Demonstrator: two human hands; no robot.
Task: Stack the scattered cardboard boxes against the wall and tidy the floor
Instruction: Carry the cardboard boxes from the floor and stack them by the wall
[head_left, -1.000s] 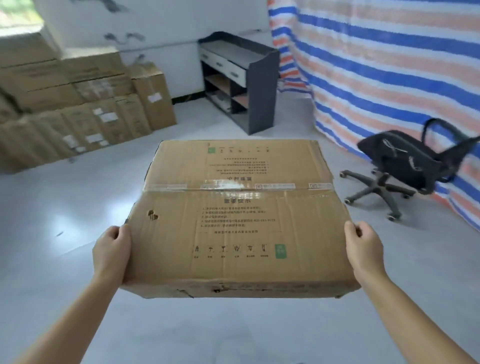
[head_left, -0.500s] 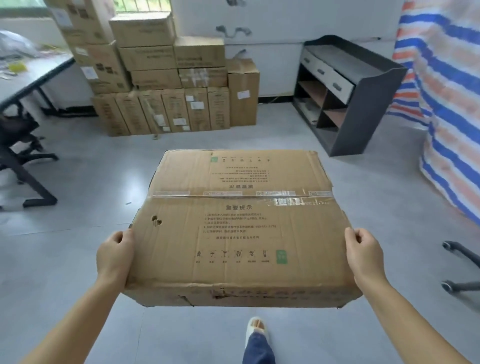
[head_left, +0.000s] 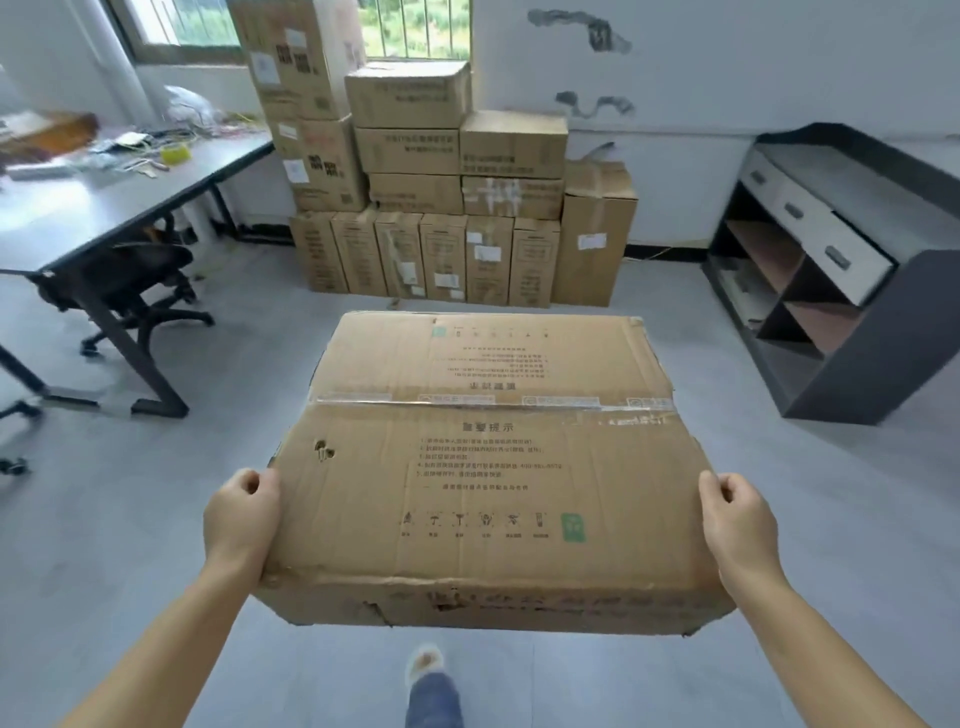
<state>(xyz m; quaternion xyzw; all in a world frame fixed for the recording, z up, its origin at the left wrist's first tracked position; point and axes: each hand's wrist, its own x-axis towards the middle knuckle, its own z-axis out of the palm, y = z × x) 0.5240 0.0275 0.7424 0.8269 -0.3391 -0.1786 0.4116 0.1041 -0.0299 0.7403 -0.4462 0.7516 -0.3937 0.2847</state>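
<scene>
Hands, left hand (head_left: 241, 519) and right hand (head_left: 737, 519), grip the big box (head_left: 488, 467), now facing the box pile (head_left: 441, 208), so stacking comes soon.

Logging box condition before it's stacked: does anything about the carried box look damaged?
Yes. The carried box has a small hole punched in its top near the left hand, and its near bottom edge is torn and crumpled.
</scene>
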